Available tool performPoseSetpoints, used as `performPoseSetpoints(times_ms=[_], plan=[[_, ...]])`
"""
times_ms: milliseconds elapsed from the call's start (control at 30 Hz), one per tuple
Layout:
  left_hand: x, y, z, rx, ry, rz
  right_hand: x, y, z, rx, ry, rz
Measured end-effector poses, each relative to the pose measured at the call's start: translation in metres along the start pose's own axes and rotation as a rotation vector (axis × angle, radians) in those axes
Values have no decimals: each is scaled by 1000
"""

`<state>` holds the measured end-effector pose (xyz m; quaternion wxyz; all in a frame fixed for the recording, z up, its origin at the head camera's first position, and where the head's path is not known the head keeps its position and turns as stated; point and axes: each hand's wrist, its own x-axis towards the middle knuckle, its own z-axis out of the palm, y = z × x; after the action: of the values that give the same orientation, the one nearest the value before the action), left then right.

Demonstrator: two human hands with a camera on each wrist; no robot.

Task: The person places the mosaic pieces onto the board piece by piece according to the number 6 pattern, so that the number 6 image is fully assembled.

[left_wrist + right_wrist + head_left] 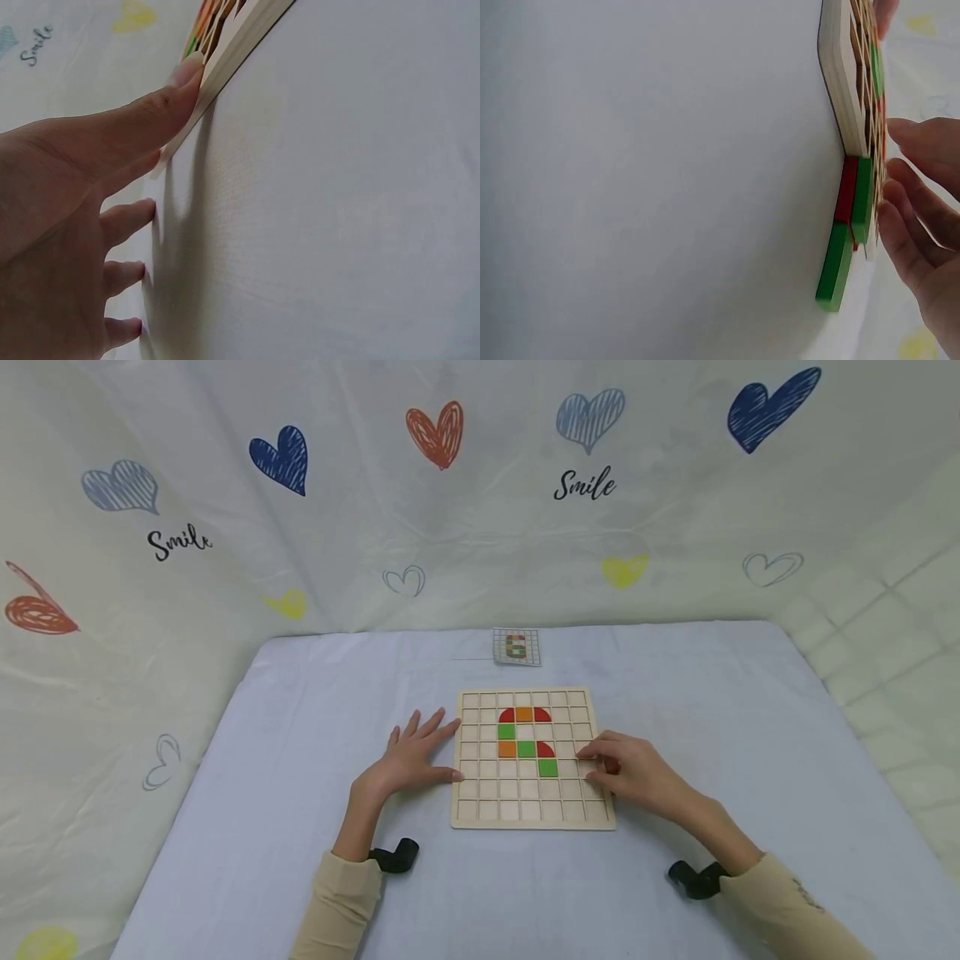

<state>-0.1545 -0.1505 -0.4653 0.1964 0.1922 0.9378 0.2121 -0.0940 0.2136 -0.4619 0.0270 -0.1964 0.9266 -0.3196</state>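
A wooden grid board (487,811) lies on the table, bearing red, orange and green pieces, among them a green square (548,767). My left hand (408,762) is spread at its left side, index fingertip and thumb (150,112) touching the edge. Over the right columns hovers or rests my right hand (637,772), thumb and index apart, no piece visible between them. In the right wrist view, green and red blocks (836,262) lie by the board's edge, beside the right hand's fingers (907,225); the hand mostly hides them from the head view.
A small pattern card (517,647) lies behind the board, showing a coloured figure on a grid. White cloth covers the table (337,668). Behind it hangs a curtain (495,527) printed with hearts. Black wrist devices (397,856) stick out near both cuffs.
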Motion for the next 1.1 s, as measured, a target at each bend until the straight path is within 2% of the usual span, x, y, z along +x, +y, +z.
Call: performPoseSetpoints(times_ms=[300,533,1100], plan=[[1,-2,0,-4,-1,1,-13,12,-10,-88,69,-20],[0,-3,1,-4,0,-6,-15,22,-14,-89,95,-24],[1,-1,1,-10,5,-5,-9,26,-14,-77,-1,55]])
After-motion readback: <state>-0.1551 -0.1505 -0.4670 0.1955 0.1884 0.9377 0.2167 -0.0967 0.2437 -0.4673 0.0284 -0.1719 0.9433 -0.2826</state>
